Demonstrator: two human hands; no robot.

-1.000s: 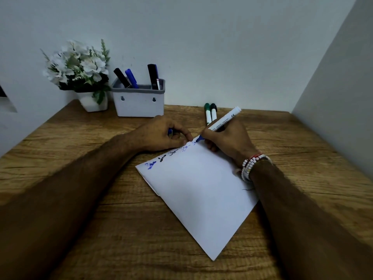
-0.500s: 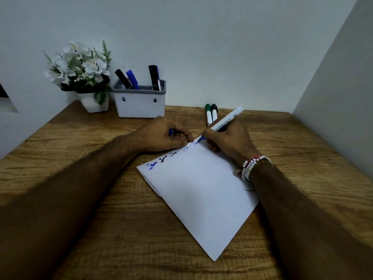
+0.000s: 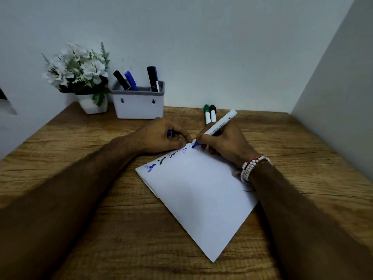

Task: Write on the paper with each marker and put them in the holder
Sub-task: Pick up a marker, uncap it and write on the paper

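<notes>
The right hand [image 3: 226, 144] has edged its white marker [image 3: 221, 123] a shade closer to the left hand [image 3: 157, 138] since half a second ago, and little else has shifted. Its fingers are curled round the barrel, the blue tip touching the far corner of the paper [image 3: 201, 195], which lies skewed on the wooden table [image 3: 60, 158] between the two forearms. The left hand rests at the paper's far edge, just beside the tip, fingers curled round a small blue cap [image 3: 169, 133]. A row of blue and black scribbles [image 3: 162, 160] runs along that edge, from the left hand's side to the tip. Just beyond the right hand lie a green-capped marker [image 3: 206, 115] and a black-capped marker [image 3: 213, 114], side by side. Beyond the left hand stands the white holder [image 3: 138, 106] with dark and blue markers upright in it, a potted white flower plant [image 3: 80, 73] to its left. Beaded bracelets [image 3: 250, 168] circle the right wrist
</notes>
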